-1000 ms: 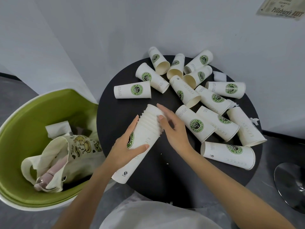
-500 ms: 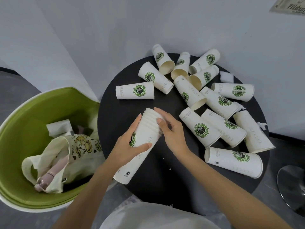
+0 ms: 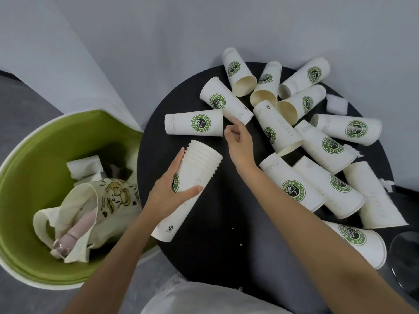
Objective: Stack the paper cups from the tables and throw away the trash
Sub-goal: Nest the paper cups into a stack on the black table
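Several white paper cups with green logos lie on their sides across a round black table [image 3: 226,223]. My left hand [image 3: 169,193] grips a stack of nested cups [image 3: 192,177] that leans over the table's near left edge, rims pointing away from me. My right hand [image 3: 239,141] hovers with loosely curled fingers, holding nothing, just right of the rim of a single lying cup [image 3: 193,124] at the table's left. Another cup [image 3: 223,100] lies right behind the fingertips. Bits of white tissue [image 3: 335,104] lie at the table's far right.
A green tub chair [image 3: 27,168] at the left holds a cream tote bag [image 3: 99,200] and a folded white paper [image 3: 85,169]. A grey wall stands close behind the table. A round metal base [image 3: 405,261] sits on the floor at the right.
My right hand has left the top of the stack and reached forward toward the single cup at the left. The left hand still holds the stack. The camera has shifted left.
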`<state>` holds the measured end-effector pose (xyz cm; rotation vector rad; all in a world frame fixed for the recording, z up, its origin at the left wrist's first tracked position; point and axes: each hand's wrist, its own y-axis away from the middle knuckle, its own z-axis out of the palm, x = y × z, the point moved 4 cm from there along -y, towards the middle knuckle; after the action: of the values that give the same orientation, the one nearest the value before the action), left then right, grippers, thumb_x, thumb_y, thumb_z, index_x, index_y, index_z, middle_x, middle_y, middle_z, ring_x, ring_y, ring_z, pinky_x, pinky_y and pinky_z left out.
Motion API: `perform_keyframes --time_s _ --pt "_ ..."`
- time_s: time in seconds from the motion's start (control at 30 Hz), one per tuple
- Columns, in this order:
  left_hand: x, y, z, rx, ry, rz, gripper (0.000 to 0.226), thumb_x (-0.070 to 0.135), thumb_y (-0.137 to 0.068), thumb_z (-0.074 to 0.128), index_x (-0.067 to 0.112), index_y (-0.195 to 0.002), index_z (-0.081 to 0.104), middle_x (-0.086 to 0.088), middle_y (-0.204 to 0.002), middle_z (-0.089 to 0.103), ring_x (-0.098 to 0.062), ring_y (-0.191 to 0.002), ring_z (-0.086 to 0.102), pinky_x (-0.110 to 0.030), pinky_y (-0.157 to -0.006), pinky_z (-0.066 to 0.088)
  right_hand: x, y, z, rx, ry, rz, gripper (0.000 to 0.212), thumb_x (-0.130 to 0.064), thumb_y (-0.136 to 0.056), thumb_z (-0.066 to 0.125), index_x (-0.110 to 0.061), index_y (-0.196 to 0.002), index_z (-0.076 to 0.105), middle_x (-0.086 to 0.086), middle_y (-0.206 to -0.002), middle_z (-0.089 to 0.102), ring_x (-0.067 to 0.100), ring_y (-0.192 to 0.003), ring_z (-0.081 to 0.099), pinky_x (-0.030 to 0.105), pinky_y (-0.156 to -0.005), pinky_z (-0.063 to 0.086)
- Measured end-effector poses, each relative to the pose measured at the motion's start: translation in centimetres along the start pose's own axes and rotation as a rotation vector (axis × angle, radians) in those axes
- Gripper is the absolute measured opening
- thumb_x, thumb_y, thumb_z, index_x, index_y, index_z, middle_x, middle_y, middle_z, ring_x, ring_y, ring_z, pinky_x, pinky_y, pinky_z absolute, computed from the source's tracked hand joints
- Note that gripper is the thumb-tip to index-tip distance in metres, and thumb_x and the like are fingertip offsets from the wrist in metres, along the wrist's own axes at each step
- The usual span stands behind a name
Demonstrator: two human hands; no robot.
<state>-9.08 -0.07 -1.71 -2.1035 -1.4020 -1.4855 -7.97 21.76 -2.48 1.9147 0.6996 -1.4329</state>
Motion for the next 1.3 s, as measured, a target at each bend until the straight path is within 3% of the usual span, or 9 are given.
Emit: perform_keyframes --time_s 0.13,0.27,0.53,0.73,0.87,1.0,1.1,1.2,1.3 --pt "-0.7 -0.8 -0.6 -0.003 0.000 -0.041 0.097 0.046 -0.078 0.077 0.060 -0.147 0.010 0.035 -0.136 0.028 0.003 -0.128 0.025 -0.039 -0.112 0.027 1.0 -3.6 1.0 -0.044 0.056 0.044 0.044 -0.010 -0.093 0.052 -0.019 -0.136 0.048 0.006 -0.128 0.054 0.014 -0.111 0.055 0.028 -0.099 0.044" --pt "-1.1 -1.3 -1.1 -0.014 -0.003 -0.057 0.097 0.045 -0.079 0.077 0.063 -0.145 0.008 0.037 -0.138 0.027 0.001 -0.134 0.025 -0.037 -0.112 0.025 1.5 -5.6 1.8 -0.111 0.063 0.034 0.049 -0.003 -0.091 0.054 -0.012 -0.139 0.045 0.008 -0.136 0.053 0.019 -0.121 0.052 0.029 -0.104 0.042" --pt "-1.7 -1.3 -1.5 -0.028 0.010 -0.090 0.098 0.057 -0.069 0.073 0.070 -0.140 0.007 0.027 -0.153 0.030 -0.009 -0.144 0.027 -0.047 -0.118 0.026 1.9 -5.7 1.9 -0.132 0.021 0.067 0.041 0.002 -0.089 0.053 -0.019 -0.123 0.063 0.008 -0.122 0.064 0.016 -0.112 0.059 0.037 -0.106 0.043" --pt "-1.7 -0.6 -1.3 -0.053 0.012 -0.082 0.098 0.057 -0.069 0.073 0.070 -0.141 0.007 0.035 -0.147 0.027 -0.008 -0.144 0.026 -0.047 -0.118 0.025 0.1 -3.3 -0.3 -0.074 -0.103 0.016 0.040 -0.005 -0.087 0.056 -0.036 -0.110 0.067 0.007 -0.109 0.069 0.018 -0.104 0.062 0.046 -0.102 0.046" --pt "-1.5 -0.2 -1.2 -0.058 -0.001 -0.060 0.100 0.063 -0.065 0.070 0.069 -0.141 0.006 0.038 -0.144 0.025 -0.009 -0.145 0.025 -0.046 -0.118 0.025 -1.3 -1.9 -3.6 -0.017 -0.172 -0.048 0.037 -0.001 -0.091 0.053 -0.026 -0.116 0.064 0.003 -0.115 0.066 0.018 -0.107 0.062 0.044 -0.099 0.049" --pt "-1.2 0.3 -1.1 -0.061 0.001 -0.022 0.099 0.045 -0.078 0.078 0.065 -0.144 0.007 0.043 -0.140 0.023 -0.003 -0.142 0.025 -0.043 -0.119 0.024 -2.0 -1.3 -7.0 0.048 -0.142 -0.128 0.035 -0.003 -0.092 0.051 -0.018 -0.121 0.063 0.005 -0.115 0.065 0.015 -0.106 0.059 0.040 -0.104 0.044" --pt "-0.7 0.7 -0.9 -0.070 -0.008 -0.004 0.099 0.038 -0.080 0.077 0.061 -0.146 0.008 0.040 -0.141 0.025 -0.001 -0.139 0.026 -0.042 -0.118 0.025 -2.4 -0.8 -9.0 0.095 -0.082 -0.143 0.035 -0.005 -0.094 0.050 -0.019 -0.124 0.061 0.000 -0.112 0.064 0.009 -0.098 0.057 0.033 -0.096 0.043" --pt "-0.3 1.2 -0.8 -0.084 -0.016 0.016 0.100 0.035 -0.081 0.078 0.058 -0.148 0.008 0.036 -0.143 0.027 0.001 -0.136 0.027 -0.042 -0.117 0.026 -2.7 -0.1 -9.7 0.082 -0.035 -0.181 0.034 -0.007 -0.094 0.048 -0.019 -0.123 0.061 -0.003 -0.125 0.062 0.015 -0.120 0.055 0.040 -0.110 0.038" --pt "-0.1 1.6 -0.5 -0.113 -0.034 0.045 0.100 0.034 -0.081 0.077 0.057 -0.149 0.008 0.035 -0.148 0.025 0.000 -0.140 0.025 -0.042 -0.119 0.024 -3.2 0.9 -9.4 0.035 -0.001 -0.204 0.034 -0.003 -0.096 0.046 -0.016 -0.123 0.061 -0.001 -0.125 0.061 0.010 -0.122 0.053 0.028 -0.109 0.038"
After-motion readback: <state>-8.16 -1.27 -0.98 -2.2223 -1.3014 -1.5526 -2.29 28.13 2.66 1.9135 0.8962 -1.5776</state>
